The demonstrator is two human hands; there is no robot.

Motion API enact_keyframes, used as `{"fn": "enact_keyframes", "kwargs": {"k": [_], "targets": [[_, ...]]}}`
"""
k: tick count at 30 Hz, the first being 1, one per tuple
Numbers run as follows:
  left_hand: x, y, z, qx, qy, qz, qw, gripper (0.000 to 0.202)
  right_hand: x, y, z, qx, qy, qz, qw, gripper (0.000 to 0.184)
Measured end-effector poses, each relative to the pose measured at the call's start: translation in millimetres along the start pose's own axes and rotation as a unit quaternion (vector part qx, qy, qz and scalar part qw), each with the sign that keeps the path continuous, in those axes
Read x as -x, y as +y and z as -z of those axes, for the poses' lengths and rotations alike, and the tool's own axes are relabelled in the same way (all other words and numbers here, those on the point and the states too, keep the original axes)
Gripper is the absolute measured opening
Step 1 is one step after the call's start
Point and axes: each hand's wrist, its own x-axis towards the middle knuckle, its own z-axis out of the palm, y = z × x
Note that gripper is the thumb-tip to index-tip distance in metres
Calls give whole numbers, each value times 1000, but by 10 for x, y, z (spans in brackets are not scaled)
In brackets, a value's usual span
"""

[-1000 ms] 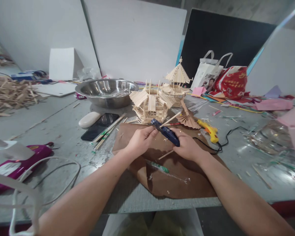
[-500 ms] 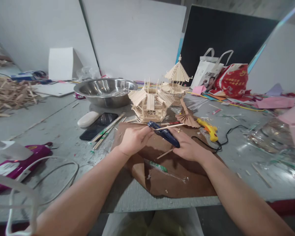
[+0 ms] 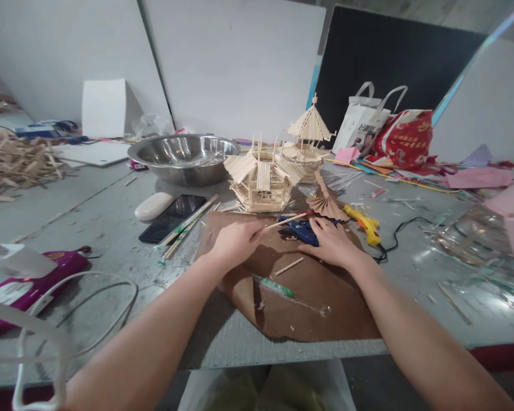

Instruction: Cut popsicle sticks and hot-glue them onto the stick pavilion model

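Observation:
My left hand [image 3: 239, 242] is closed in a pinch on a thin wooden stick [image 3: 288, 220], which points up and to the right over the brown paper sheet [image 3: 312, 308]. Blue hand cutters [image 3: 303, 230] lie on the sheet. My right hand [image 3: 330, 242] rests over their right part, fingers stretched and apart, touching them. A short cut piece of stick [image 3: 289, 266] lies below the cutters, near a clear wrapper with green print [image 3: 278, 287]. Just beyond my hands stands a small stick-built pavilion [image 3: 263, 181], with slatted roof panels and upright sticks.
A taller stick pagoda [image 3: 310, 131] stands behind, beside a folded paper fan [image 3: 326, 204]. To the right are a yellow glue gun [image 3: 364, 224] with a black cord and a clear jug [image 3: 475, 237]. Left are a phone [image 3: 173, 218], loose sticks [image 3: 188, 231] and a steel basin [image 3: 184, 162].
The cutters have gone from raised in my right hand to lying on the brown paper. My right hand has opened over them. The left hand still holds the stick.

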Motion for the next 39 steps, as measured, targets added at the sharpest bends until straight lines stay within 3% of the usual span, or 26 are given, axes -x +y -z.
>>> {"fn": "enact_keyframes", "kwargs": {"k": [5, 7, 10, 15, 27, 33, 35, 39], "targets": [[22, 89, 3, -56, -27, 19, 998, 39, 43, -92, 117, -84, 197, 76, 974, 53], [29, 133, -9, -62, -35, 23, 997, 39, 68, -173, 140, -99, 220, 129, 962, 44], [40, 196, -36, -73, -39, 8, 997, 41, 102, -296, 119, -81, 172, 176, 966, 36], [61, 258, -79, -87, -36, -23, 995, 45, 152, -423, 86, -55, 103, 147, 982, 37], [85, 323, -63, -79, -42, 11, 996, 47, 229, -532, 138, -1, 92, 82, 992, 32], [71, 320, -58, -72, -36, 58, 995, 47, 197, -504, 122, 10, 87, 7, 996, 33], [52, 270, -49, -66, -28, 65, 995, 48, 172, -453, 124, -38, 80, 27, 996, 30], [15, 149, -39, -33, -12, 56, 998, 44, 160, -387, 144, -144, 58, 138, 978, 24]]}}
